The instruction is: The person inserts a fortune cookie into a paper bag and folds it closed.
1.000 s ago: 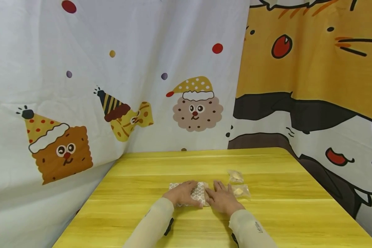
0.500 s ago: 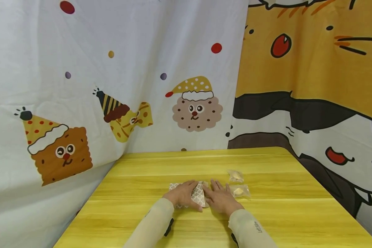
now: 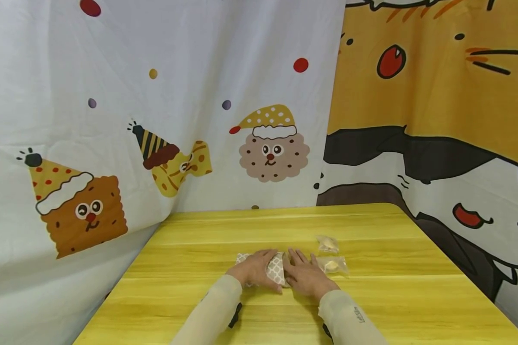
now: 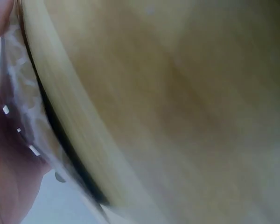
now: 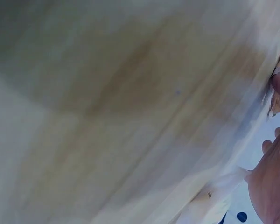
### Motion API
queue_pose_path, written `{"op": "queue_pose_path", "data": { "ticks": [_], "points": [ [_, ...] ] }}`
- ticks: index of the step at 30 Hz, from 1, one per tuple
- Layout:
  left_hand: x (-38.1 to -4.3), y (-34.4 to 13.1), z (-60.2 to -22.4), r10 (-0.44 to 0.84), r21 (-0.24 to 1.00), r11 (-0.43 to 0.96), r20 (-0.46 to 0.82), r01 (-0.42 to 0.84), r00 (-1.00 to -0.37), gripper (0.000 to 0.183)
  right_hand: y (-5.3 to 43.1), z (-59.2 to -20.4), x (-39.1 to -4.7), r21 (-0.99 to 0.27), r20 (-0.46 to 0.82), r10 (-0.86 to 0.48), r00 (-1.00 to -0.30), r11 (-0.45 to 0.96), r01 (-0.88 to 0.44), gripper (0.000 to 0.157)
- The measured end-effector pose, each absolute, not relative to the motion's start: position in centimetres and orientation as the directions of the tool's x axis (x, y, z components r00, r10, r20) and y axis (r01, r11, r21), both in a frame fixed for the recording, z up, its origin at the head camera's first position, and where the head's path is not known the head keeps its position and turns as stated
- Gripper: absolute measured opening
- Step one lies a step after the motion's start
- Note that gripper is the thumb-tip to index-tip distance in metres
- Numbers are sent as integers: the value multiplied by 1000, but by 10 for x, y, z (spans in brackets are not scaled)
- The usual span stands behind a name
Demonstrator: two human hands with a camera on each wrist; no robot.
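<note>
A flat beige-and-white package (image 3: 275,269) with a lattice pattern lies on the yellow wood-grain table, a plain tan strip at its right end. My left hand (image 3: 255,269) spreads across its middle, thumb toward the near edge and fingers toward the far one, covering much of it. My right hand (image 3: 304,275) is at the right end, thumb and fingertips against the tan strip. In the left wrist view, shiny patterned material (image 4: 30,93) runs beside the left hand (image 4: 14,182). The right hand (image 5: 273,182) shows at that wrist view's right edge.
Two small clear packets stand out right of the hands: the nearer packet (image 3: 333,264) lies close to the right hand, and the farther packet (image 3: 328,243) behind it; each holds something pale yellow. The table (image 3: 190,230) meets a printed cloth (image 3: 198,96) at its back and sides.
My right hand has shifted slightly left against the package's right end. The tan strip there shows less than before. My left hand stays in place.
</note>
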State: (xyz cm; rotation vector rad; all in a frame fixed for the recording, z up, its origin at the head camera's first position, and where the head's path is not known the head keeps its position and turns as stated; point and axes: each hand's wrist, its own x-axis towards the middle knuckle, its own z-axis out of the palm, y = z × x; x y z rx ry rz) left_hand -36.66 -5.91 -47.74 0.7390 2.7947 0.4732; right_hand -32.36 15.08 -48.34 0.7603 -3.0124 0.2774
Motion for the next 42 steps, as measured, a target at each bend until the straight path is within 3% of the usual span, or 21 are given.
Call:
{"op": "queue_pose_path", "data": {
  "ticks": [10,19,25,33,42],
  "points": [
    [-368,-60,-478,515,298,829,-80,473,-853,116,159,-480,-323,-214,78,-384,-920,895,-392,60],
    [-367,-64,-478,500,360,819,-67,446,-863,113,193,-470,-331,-294,259,-361,-896,854,-429,52],
    [-365,-66,-477,493,377,818,-72,434,-867,112,229,-455,-332,-365,307,-312,-899,834,-414,49],
    [-364,-65,-476,499,386,813,-79,435,-863,110,269,-461,-329,-500,236,-309,-921,774,-387,50],
    [-365,-63,-476,514,369,811,-79,454,-854,109,304,-468,-327,-615,128,-308,-943,721,-319,65]
  ]
}}
